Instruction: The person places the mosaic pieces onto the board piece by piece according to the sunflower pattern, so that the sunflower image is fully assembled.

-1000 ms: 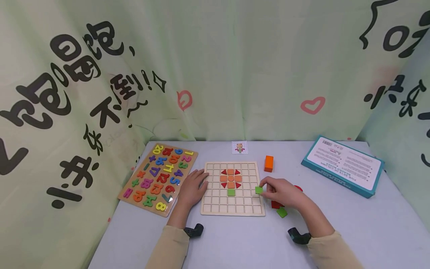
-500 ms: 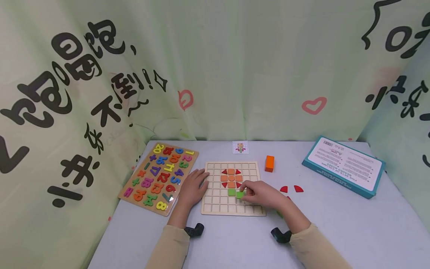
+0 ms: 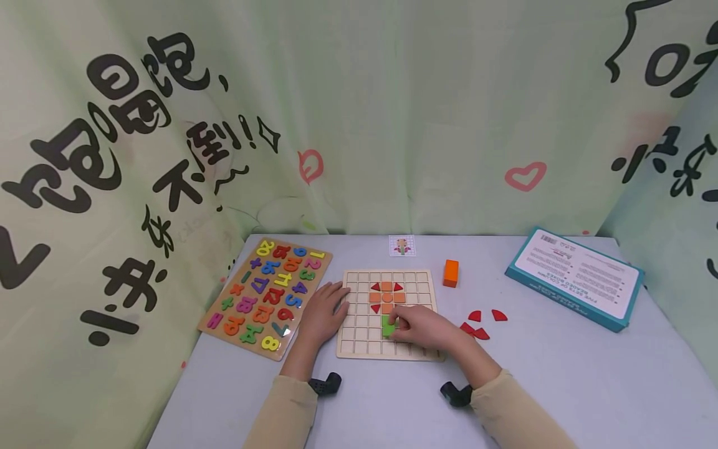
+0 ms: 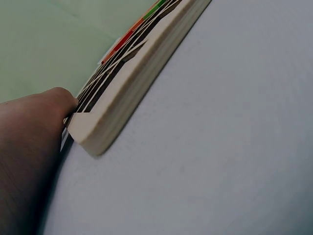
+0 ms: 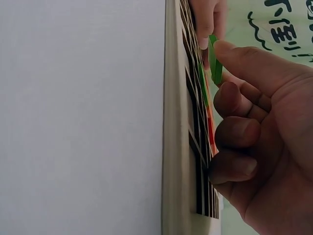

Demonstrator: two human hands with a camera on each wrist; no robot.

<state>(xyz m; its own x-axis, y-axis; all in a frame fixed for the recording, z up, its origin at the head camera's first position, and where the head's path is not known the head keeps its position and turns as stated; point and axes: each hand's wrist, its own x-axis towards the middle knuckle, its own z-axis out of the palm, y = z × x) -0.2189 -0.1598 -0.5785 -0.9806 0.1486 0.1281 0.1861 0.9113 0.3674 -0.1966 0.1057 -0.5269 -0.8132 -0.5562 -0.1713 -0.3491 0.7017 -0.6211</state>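
My right hand [image 3: 423, 327] pinches a green square tile [image 5: 215, 61] between thumb and forefinger, close over the wooden grid board [image 3: 350, 349]. In the head view that tile overlaps the square just below a green tile [image 3: 387, 320] lying in the grid. Above these, orange tiles [image 3: 374, 298] and red corner pieces [image 3: 375, 287] form a cross-like pattern. My left hand [image 3: 322, 315] rests at the board's left edge, fingers extended; the left wrist view shows its thumb [image 4: 61, 100] at the board's corner.
Several red pieces [image 3: 474, 315] lie right of the board, behind them an orange block [image 3: 450, 273]. A small pattern card [image 3: 402, 246] sits at the table's back edge. A number puzzle board [image 3: 260, 299] is on the left, a teal box [image 3: 578, 274] at the back right.
My right hand has carried the green tile leftward from the board's right edge to beneath the laid green tile. The left hand has stayed where it was.
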